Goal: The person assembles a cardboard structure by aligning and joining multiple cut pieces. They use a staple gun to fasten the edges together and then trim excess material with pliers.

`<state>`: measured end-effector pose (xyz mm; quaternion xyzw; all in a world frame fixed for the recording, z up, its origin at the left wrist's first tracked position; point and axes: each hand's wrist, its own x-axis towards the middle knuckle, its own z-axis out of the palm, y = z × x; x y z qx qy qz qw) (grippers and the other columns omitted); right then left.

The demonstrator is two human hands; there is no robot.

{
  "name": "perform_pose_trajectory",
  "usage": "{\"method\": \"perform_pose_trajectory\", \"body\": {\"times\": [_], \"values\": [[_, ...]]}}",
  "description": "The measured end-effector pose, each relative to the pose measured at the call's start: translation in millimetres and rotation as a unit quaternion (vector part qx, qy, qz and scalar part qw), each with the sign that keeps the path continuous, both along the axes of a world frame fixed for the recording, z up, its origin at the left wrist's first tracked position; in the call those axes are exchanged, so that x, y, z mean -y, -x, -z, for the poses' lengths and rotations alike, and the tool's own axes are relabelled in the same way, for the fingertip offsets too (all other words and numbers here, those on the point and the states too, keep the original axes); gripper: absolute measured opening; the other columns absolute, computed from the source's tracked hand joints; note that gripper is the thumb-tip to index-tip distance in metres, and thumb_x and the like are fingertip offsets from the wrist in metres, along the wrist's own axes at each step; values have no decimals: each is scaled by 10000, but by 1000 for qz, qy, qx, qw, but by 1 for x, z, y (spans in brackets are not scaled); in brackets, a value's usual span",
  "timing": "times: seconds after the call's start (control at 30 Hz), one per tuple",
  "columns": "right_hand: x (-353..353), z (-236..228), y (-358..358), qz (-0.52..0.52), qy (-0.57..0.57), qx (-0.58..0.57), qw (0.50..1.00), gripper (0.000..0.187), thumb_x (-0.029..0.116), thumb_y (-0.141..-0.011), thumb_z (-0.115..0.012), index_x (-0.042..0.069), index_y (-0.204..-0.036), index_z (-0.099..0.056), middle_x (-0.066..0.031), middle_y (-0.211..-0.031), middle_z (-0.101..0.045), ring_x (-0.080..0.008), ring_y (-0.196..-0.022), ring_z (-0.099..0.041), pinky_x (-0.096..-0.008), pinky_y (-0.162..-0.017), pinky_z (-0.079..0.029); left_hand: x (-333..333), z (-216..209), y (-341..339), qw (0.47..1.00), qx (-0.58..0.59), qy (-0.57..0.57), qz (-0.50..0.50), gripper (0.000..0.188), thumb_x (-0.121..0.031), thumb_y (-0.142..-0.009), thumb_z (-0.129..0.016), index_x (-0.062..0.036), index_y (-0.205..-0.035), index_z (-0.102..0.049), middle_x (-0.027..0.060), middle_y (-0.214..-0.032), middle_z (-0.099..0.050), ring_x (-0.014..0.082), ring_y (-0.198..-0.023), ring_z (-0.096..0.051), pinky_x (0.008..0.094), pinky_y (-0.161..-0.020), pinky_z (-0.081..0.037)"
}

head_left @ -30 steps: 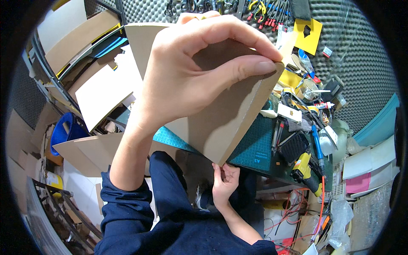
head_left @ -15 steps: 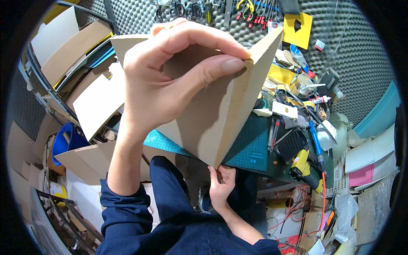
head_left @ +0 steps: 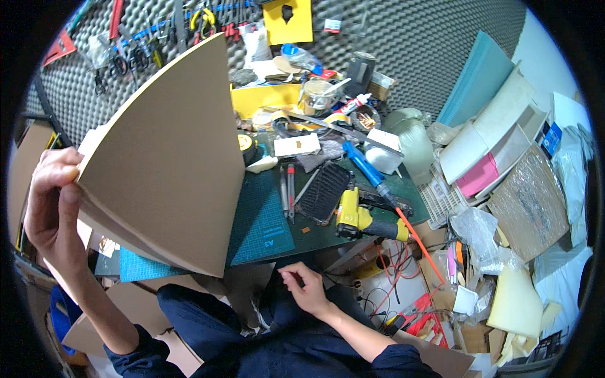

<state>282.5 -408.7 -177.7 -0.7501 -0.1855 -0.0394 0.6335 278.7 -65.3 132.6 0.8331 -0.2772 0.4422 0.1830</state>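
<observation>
A large brown board (head_left: 170, 151), which looks like fibreboard or thick cardboard, stands raised over the teal cutting mat (head_left: 261, 233). Its pale cut edge curves along the top, and a second panel shows beneath its lower left side. My left hand (head_left: 53, 201) grips the board at its left corner, thumb and fingers pinching the edge. Beside the lower right corner of the board, my right hand (head_left: 307, 290) hangs apart from it over my lap, empty, with its fingers loosely bent.
On the bench to the right lie a yellow and black nail gun (head_left: 359, 217), a blue air tool (head_left: 365, 165) with an orange hose, a black tray (head_left: 322, 192) and pens (head_left: 287, 189). Behind are jars and scraps. Sheets and foam (head_left: 520, 299) are stacked at right.
My right hand has let go of the board's lower corner. The left hand has swung the board left and turned it so its broad face shows. The view has shifted right.
</observation>
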Motion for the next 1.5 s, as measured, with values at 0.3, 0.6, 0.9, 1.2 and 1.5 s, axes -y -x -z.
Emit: {"method": "perform_pose_trajectory", "body": {"times": [0.3,0.6,0.9,1.2,1.5], "values": [[96,-72,-18,200,135,226,944,63,70,-929,-632,30,-889,-604,-82,-755,-632,-250,-625,-612,-356,-575,-490,-19,-2,2,999,-22,-20,-16,172,-156,-986,-599,-113,-1120,-697,116,-1177,-684,235,-1159,-612,426,-1014,-473],[175,-114,-109,315,383,113,861,377,299,-911,-689,4,-1134,-612,-155,-998,-601,-305,-960,-595,-413,-836,-503,4,-3,6,998,51,-2,-48,232,-162,-972,-592,-107,-1177,-684,184,-1337,-603,308,-1288,-542,500,-1076,-429],[164,-121,-122,267,378,43,885,270,324,-956,-608,95,-1100,-593,-218,-873,-686,-432,-835,-671,-520,-700,-521,48,-3,13,998,18,50,-39,271,-156,-855,-707,-8,-1083,-707,221,-1293,-618,293,-1226,-563,422,-1057,-388],[174,-139,-129,263,508,114,813,279,317,-963,-585,55,-1056,-566,-229,-791,-679,-441,-752,-662,-513,-665,-521,78,25,28,963,256,83,-32,178,-165,-940,-567,-57,-1053,-652,201,-1141,-632,301,-1106,-592,481,-988,-449],[201,-151,-131,139,555,148,807,317,337,-976,-561,29,-1031,-507,-247,-784,-663,-463,-744,-641,-547,-667,-503,235,136,-34,955,-146,41,256,290,-118,-809,-767,-87,-1082,-675,63,-1132,-662,262,-1055,-617,391,-928,-456]]}}
